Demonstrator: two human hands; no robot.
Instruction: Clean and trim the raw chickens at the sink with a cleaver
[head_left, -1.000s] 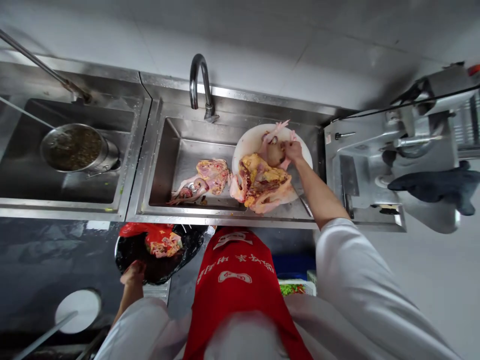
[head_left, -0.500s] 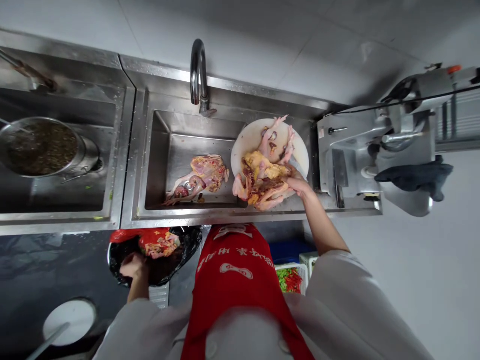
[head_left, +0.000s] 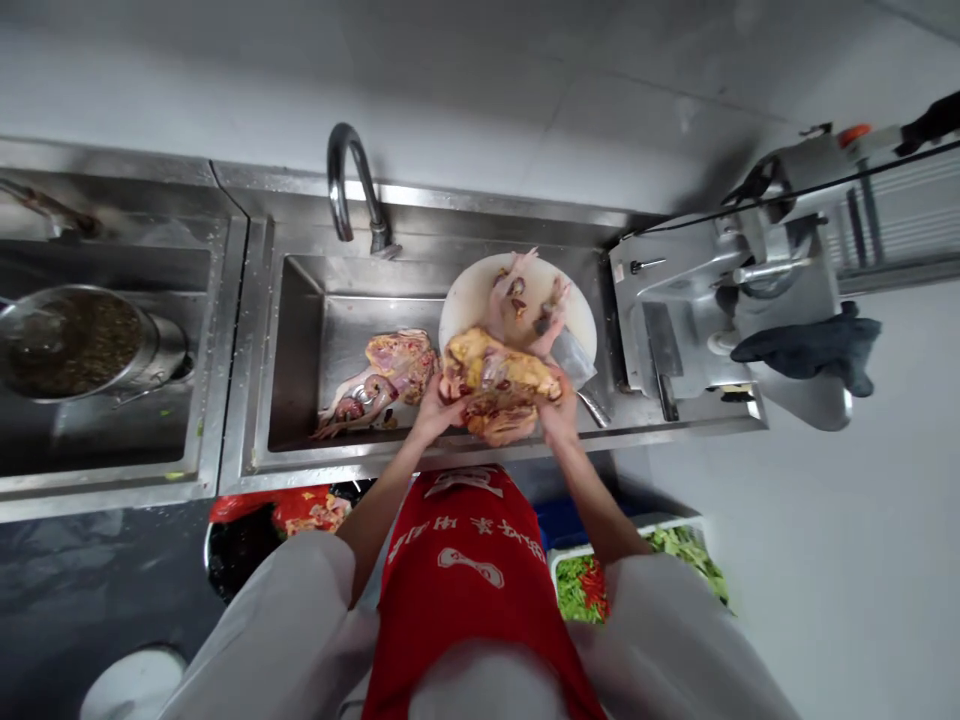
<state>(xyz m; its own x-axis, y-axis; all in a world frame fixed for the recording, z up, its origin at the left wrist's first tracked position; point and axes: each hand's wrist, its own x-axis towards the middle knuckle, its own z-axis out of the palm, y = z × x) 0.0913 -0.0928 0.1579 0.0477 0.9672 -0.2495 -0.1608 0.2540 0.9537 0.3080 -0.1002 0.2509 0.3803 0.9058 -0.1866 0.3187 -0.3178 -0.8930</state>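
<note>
A raw chicken [head_left: 502, 375], cut open with yellow fat showing, lies over the front of a round white cutting board [head_left: 469, 290]. My left hand [head_left: 435, 412] grips its left side, and my right hand [head_left: 559, 412] has hold of its right side. Both sets of fingers are partly hidden by the bird. Its feet point toward the back of the board. To the right of the bird, a cleaver [head_left: 574, 358] rests on the board with its handle [head_left: 595, 408] toward me. Another raw chicken [head_left: 401, 362] lies in the sink [head_left: 300, 330] to the left.
A faucet [head_left: 352, 180] rises behind the sink. In the left sink stands a pot of dark contents [head_left: 71, 340]. A meat slicer [head_left: 742, 300] is at the right. Below sit a black-lined bin [head_left: 244, 550] and a vegetable basket [head_left: 559, 575].
My left hand has come up from the bin to the chicken's left side. My right hand still holds the bird, which has shifted, uncovering the cleaver. The view has moved slightly.
</note>
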